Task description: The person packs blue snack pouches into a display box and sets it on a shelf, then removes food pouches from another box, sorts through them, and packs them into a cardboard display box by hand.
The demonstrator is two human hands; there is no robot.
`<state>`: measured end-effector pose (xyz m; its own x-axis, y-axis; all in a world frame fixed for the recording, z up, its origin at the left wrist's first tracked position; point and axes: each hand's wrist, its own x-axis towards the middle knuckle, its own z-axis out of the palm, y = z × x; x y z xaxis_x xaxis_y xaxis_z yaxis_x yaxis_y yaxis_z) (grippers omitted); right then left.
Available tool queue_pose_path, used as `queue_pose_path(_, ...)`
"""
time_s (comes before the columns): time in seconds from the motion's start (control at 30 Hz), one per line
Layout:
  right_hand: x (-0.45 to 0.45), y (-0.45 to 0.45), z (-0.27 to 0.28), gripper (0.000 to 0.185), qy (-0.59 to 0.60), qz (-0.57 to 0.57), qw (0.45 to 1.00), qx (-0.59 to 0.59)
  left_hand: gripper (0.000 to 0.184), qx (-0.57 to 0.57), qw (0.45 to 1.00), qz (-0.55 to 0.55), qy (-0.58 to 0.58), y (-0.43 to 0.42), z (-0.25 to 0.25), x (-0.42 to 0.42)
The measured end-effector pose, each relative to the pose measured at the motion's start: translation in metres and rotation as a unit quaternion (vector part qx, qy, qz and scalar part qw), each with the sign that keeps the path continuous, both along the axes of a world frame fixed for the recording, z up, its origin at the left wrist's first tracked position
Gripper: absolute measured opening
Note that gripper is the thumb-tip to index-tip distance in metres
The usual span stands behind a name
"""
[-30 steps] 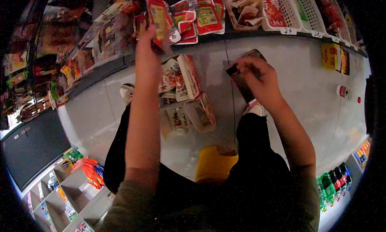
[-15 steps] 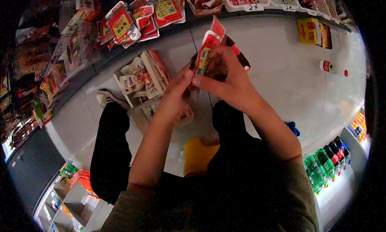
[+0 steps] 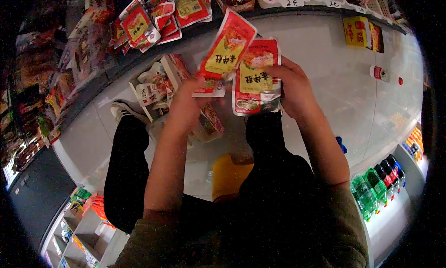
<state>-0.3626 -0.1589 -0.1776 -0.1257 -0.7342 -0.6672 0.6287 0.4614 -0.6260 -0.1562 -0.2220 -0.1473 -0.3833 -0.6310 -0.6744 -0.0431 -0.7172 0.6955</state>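
My left hand, slightly blurred, is closed on the lower end of a red and yellow food packet, which tilts to the right. Part of another red packet shows just below it, near the same fingers. My right hand grips a second food packet by its right edge, thumb on the front. That one is nearly upright, with dark characters on a yellow panel and a silver border. The two packets meet or overlap at their inner edges. Similar packets lie in a pile on the shelf edge ahead.
Below the shelf, an opened carton with packs inside stands on the floor. White baskets with number tags line the shelf. To the right are a yellow box, a fallen bottle and green soda bottles. A yellow object sits between my legs.
My hands have moved apart. The packets, earlier bunched together and seen edge-on, now fan out with their printed fronts towards me, at least one by each hand.
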Motion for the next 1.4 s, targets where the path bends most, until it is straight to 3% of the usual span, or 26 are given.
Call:
queue_pose_path(0.07,0.000,0.003,0.004,0.030,-0.001,0.010,0.999,-0.032,0.047,0.019,0.996,-0.004,0.091,-0.005,-0.008,0.006)
queue_pose_path(0.2,-0.009,0.005,0.011,0.029,0.054,0.042,0.997,-0.020,0.048,0.038,0.999,0.018,0.023,-0.011,-0.001,0.003)
queue_pose_path(0.3,-0.023,0.004,0.014,0.027,0.124,0.051,0.990,-0.037,0.055,0.029,0.999,-0.044,0.008,-0.016,-0.007,0.015)
queue_pose_path(0.4,-0.035,0.004,0.013,0.025,0.162,0.037,0.984,-0.057,0.053,0.027,0.995,-0.044,-0.089,-0.016,-0.008,0.024)
queue_pose_path(0.47,-0.039,0.002,0.016,0.024,0.182,0.025,0.982,-0.052,0.054,-0.013,0.962,-0.158,-0.223,-0.018,-0.013,0.034)
queue_pose_path(0.5,-0.038,0.002,0.014,0.024,0.182,0.026,0.982,-0.051,0.054,-0.012,0.962,-0.157,-0.223,-0.017,-0.008,0.031)
queue_pose_path(0.57,-0.037,0.003,0.007,0.026,0.143,-0.089,0.984,-0.050,0.042,-0.029,0.938,-0.181,-0.293,-0.014,0.005,0.021)
queue_pose_path(0.6,-0.038,0.004,0.006,0.026,0.143,-0.088,0.985,-0.049,0.042,-0.029,0.938,-0.181,-0.293,-0.014,0.001,0.022)
queue_pose_path(0.67,-0.047,0.008,0.002,0.028,0.063,-0.196,0.975,-0.080,0.034,0.008,0.989,-0.044,-0.141,-0.013,-0.012,0.024)
queue_pose_path(0.7,-0.048,0.009,0.000,0.030,0.044,-0.214,0.971,-0.094,0.034,0.008,0.989,-0.044,-0.141,-0.013,-0.010,0.023)
queue_pose_path(0.73,-0.048,0.011,0.001,0.030,0.044,-0.215,0.971,-0.093,0.033,-0.021,0.992,-0.017,-0.120,-0.013,-0.007,0.019)
queue_pose_path(0.8,-0.042,0.016,0.009,0.031,-0.082,-0.248,0.961,-0.086,0.032,-0.050,0.994,0.009,-0.098,-0.010,-0.001,0.010)
queue_pose_path(0.87,-0.026,0.023,0.003,0.031,-0.099,-0.215,0.967,-0.095,0.035,-0.120,0.981,-0.024,-0.149,-0.001,0.005,-0.002)
queue_pose_path(0.93,-0.005,0.029,-0.001,0.031,-0.117,-0.182,0.971,-0.103,0.036,-0.147,0.981,-0.039,-0.118,0.015,0.000,-0.014)
queue_pose_path(1.0,0.012,0.032,0.000,0.033,-0.091,-0.174,0.979,-0.053,0.038,-0.173,0.980,-0.052,-0.086,0.026,0.001,-0.020)
queue_pose_path(1.03,0.013,0.034,-0.005,0.033,-0.091,-0.173,0.979,-0.054,0.036,-0.121,0.984,-0.016,-0.128,0.030,0.003,-0.022)
queue_pose_path(1.13,0.016,0.041,-0.015,0.032,-0.049,-0.152,0.987,-0.018,0.032,-0.113,0.975,0.013,-0.193,0.037,-0.007,-0.014)
queue_pose_path(1.2,0.019,0.046,-0.014,0.032,0.063,-0.022,0.997,0.045,0.044,-0.116,0.974,-0.142,-0.136,0.035,-0.008,-0.014)
queue_pose_path(1.37,0.009,0.047,-0.011,0.035,0.170,0.032,0.985,-0.014,0.043,-0.172,0.935,-0.227,-0.211,0.024,-0.008,-0.006)
queue_pose_path(1.4,0.003,0.046,-0.009,0.036,0.328,0.051,0.942,-0.048,0.041,-0.208,0.911,-0.265,-0.239,0.020,-0.007,-0.003)
